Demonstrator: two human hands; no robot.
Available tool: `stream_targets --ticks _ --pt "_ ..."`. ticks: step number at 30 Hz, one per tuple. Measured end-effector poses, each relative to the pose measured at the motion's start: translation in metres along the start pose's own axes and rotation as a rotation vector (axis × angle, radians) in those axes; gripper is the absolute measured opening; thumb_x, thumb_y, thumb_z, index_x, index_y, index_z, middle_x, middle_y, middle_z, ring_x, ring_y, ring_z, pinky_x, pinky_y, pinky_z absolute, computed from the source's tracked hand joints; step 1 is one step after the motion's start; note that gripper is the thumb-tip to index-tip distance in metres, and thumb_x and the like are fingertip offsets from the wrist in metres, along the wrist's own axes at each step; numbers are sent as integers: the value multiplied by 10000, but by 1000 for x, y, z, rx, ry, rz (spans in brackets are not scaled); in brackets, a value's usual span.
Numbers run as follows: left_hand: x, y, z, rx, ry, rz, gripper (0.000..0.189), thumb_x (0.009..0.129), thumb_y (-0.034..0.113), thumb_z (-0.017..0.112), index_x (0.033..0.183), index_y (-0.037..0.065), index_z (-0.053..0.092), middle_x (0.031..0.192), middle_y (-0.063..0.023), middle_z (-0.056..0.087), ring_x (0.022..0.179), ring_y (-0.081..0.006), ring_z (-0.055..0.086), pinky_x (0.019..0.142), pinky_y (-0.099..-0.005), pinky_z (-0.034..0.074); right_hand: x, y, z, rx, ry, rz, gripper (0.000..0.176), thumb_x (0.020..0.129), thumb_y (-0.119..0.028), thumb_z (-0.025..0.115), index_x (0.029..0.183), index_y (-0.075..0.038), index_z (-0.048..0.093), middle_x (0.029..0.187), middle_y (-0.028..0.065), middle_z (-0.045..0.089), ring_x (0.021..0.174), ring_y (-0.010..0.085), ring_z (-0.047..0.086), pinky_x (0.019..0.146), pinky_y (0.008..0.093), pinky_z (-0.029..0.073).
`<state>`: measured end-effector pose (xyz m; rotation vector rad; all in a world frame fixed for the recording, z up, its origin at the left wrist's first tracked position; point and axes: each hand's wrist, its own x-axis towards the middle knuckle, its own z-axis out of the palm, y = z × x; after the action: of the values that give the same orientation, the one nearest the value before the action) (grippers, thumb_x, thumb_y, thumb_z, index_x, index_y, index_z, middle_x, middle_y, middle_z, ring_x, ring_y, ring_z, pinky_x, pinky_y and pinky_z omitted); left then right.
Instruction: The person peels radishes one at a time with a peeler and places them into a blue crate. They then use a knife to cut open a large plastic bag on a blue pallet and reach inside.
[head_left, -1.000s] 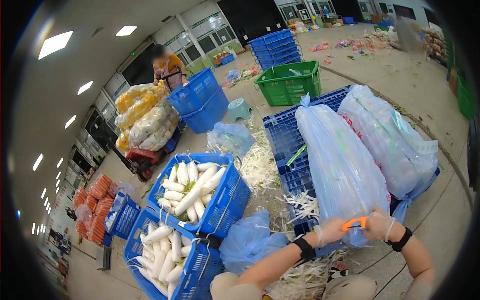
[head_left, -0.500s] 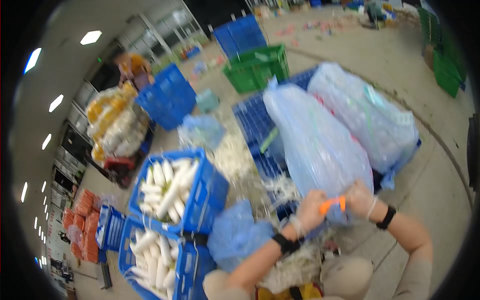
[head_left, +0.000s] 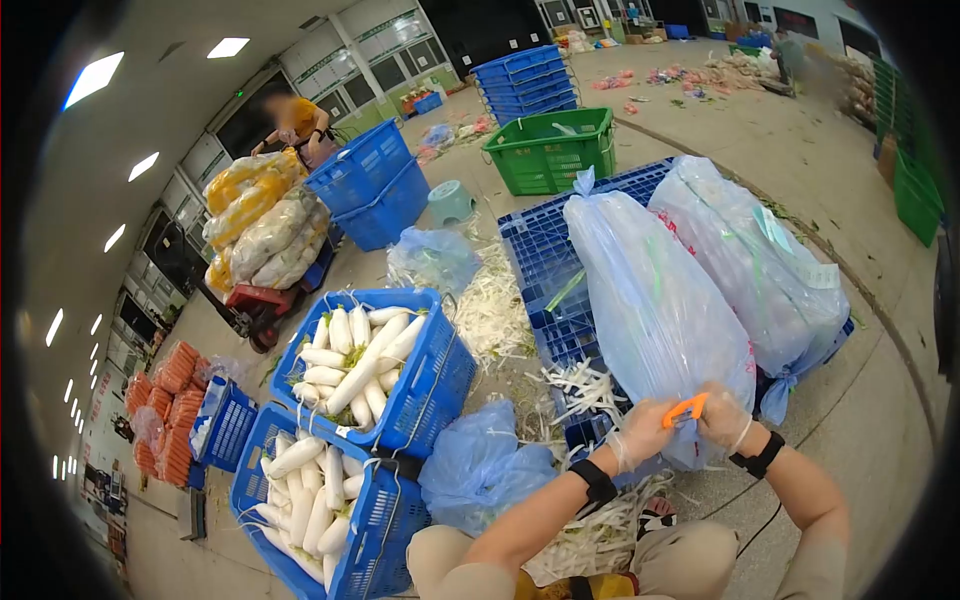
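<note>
A long bluish plastic bag (head_left: 660, 300), knotted at its far end, lies on a blue pallet (head_left: 530, 255). At its near end my left hand (head_left: 645, 432), in a clear glove, is closed on an orange strip (head_left: 685, 408). My right hand (head_left: 722, 415), also gloved, is closed at the other side of the strip, by the gathered bag end. A second filled bag (head_left: 755, 270) lies to the right of the first. White peelings (head_left: 585, 390) are scattered on the pallet's near edge.
Two blue crates of white radishes (head_left: 450, 370) stand at left, beside a crumpled blue bag (head_left: 485, 465). Beyond are a green crate (head_left: 555, 155), stacked blue crates (head_left: 525, 80), a small stool (head_left: 450, 203), and a person (head_left: 300, 120) behind a loaded cart (head_left: 265, 225).
The view has shifted, and the scene is sharper. Both hands remain at the near end of the bag, with the orange strip still between them.
</note>
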<state>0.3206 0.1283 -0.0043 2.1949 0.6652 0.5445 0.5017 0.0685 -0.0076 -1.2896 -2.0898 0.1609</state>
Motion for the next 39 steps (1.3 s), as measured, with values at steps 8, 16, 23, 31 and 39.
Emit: stream_targets --ticks 8,16,23,31,39 --pt "-42 0 12 67 -34 -100 172 767 137 579 922 65 595 843 -174 615 780 -379 580 645 -440 447 -23 -35 -22 -200 -534 40 96 698 -136 574 768 -86 616 709 133 608 693 309 584 708 404 465" --pt "-36 24 2 474 -414 12 157 763 240 578 794 103 649 686 -145 617 680 -349 606 609 -435 465 -44 -53 -70 -205 -375 -96 197 721 -222 620 887 -131 674 759 71 660 683 214 628 749 351 472" --pt "-63 -9 6 505 -227 127 213 742 264 586 657 74 633 661 -119 599 684 -309 580 705 -384 431 -118 24 -56 -471 -254 -154 97 577 -179 648 552 -107 588 533 89 566 577 247 583 717 354 468" --pt "-86 -16 6 497 -177 206 117 710 193 613 677 82 596 683 -84 570 732 -279 554 751 -369 409 -135 44 -47 -520 -140 -154 170 450 -184 684 493 -117 534 506 57 518 551 233 552 636 349 442" --pt "-113 -28 28 450 -124 164 128 734 194 600 660 91 587 655 -77 554 698 -269 544 760 -351 411 -190 98 21 -550 -86 65 147 496 -162 668 607 -127 579 562 65 530 594 242 550 707 383 425"
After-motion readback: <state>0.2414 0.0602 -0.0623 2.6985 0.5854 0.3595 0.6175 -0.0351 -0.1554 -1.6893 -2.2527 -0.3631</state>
